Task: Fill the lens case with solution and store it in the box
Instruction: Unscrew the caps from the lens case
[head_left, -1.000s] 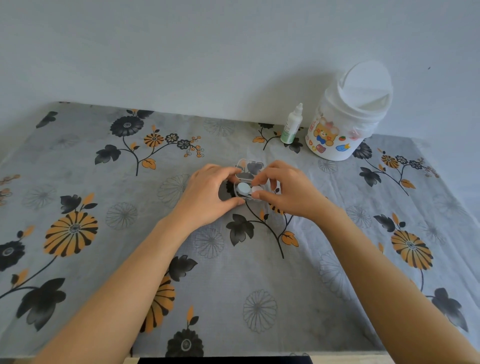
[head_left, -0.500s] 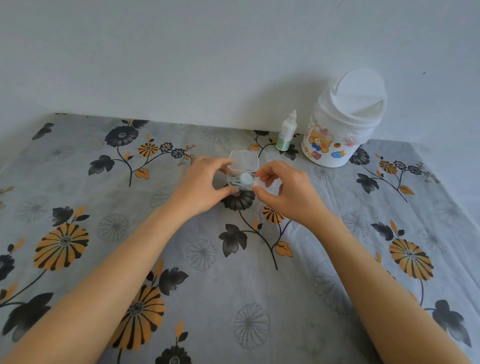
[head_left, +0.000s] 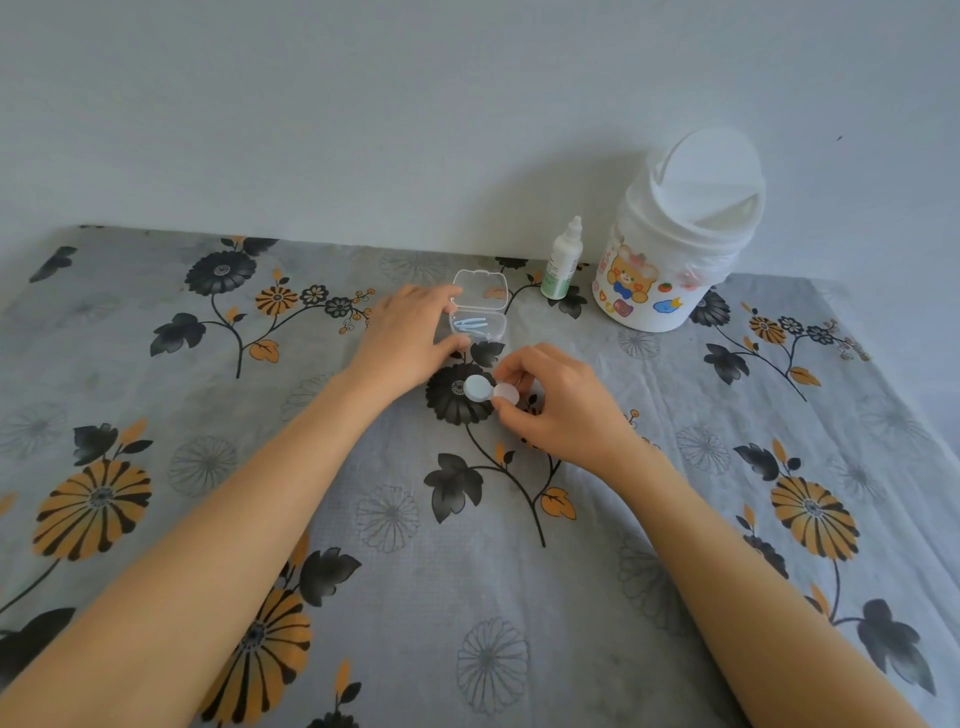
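Since the earlier frame, the lens case (head_left: 491, 389) has left the box (head_left: 478, 322) and now sits lower, at frame centre, over a dark printed flower on the tablecloth (head_left: 156, 519).

Right hand (head_left: 561, 410): thumb and forefinger pinch the pink cap end of the lens case. The remaining fingers are curled. The wrist enters from the lower right.

Left hand (head_left: 410, 338): fingers lie loosely together, with thumb and fingertips touching the left wall of the box. The box lid stands open toward the wall behind. A pale blue tool lies inside; it is too small to identify.

Key relation: the long axis of the lens case runs left to right, blue cap on the left, pink cap on the right. The blue cap points at the left hand, just below and right of that hand's thumb. Both caps appear closed.

The solution bottle (head_left: 562, 265) stands upright in the upper right, beside a white bin (head_left: 675, 239), well apart from both hands. The right hand is nearer to it.

Judgement: uncapping comes next, before filling.
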